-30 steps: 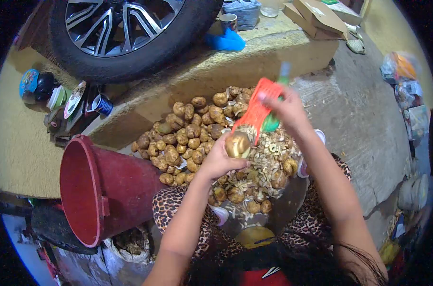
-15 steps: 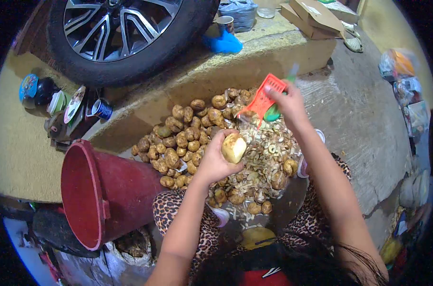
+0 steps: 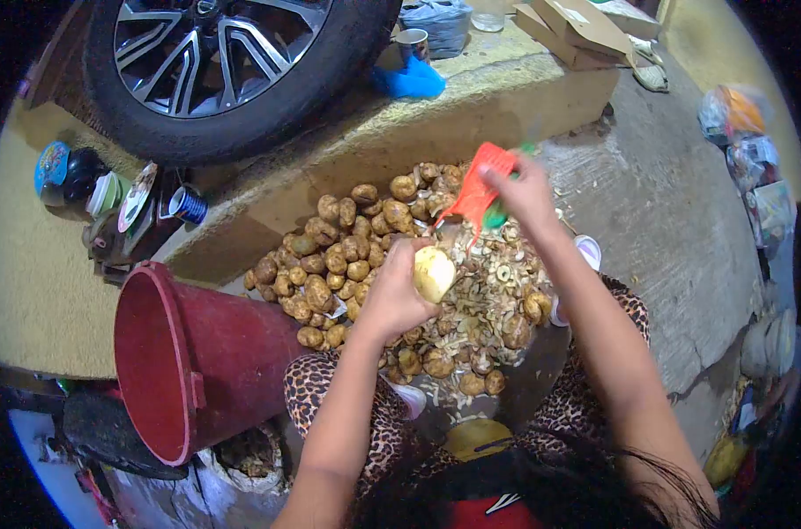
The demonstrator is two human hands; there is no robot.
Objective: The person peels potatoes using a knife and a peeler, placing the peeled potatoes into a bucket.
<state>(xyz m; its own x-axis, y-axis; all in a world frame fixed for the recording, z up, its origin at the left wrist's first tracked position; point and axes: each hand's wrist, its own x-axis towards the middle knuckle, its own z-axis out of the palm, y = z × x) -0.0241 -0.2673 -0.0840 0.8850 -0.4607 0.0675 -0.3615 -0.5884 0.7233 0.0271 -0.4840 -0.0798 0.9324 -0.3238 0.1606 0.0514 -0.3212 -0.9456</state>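
My left hand [image 3: 390, 301] is closed around a partly peeled potato [image 3: 435, 275]; pale flesh shows on its upper side, which faces the peeler. In my right hand [image 3: 525, 192] is a red-orange peeler [image 3: 480, 187], its forked end pointing down toward the potato but apart from it. Something green [image 3: 495, 214] shows behind the peeler; I cannot make out what it is. Below both hands, pale peelings [image 3: 493, 309] cover the ground. A heap of unpeeled brown potatoes [image 3: 339, 238] lies just beyond and left of my left hand.
A red bucket [image 3: 233, 366] lies tipped at the left, its mouth facing left. Behind the heap runs a concrete step [image 3: 524, 110] bearing a car wheel [image 3: 242, 132], a cup [image 3: 413, 44] and a cardboard box [image 3: 585, 35]. Plastic bags [image 3: 735, 115] line the right side.
The peeler has tilted more upright and shifted slightly left and down with my right hand. My left hand still holds the potato in nearly the same place.
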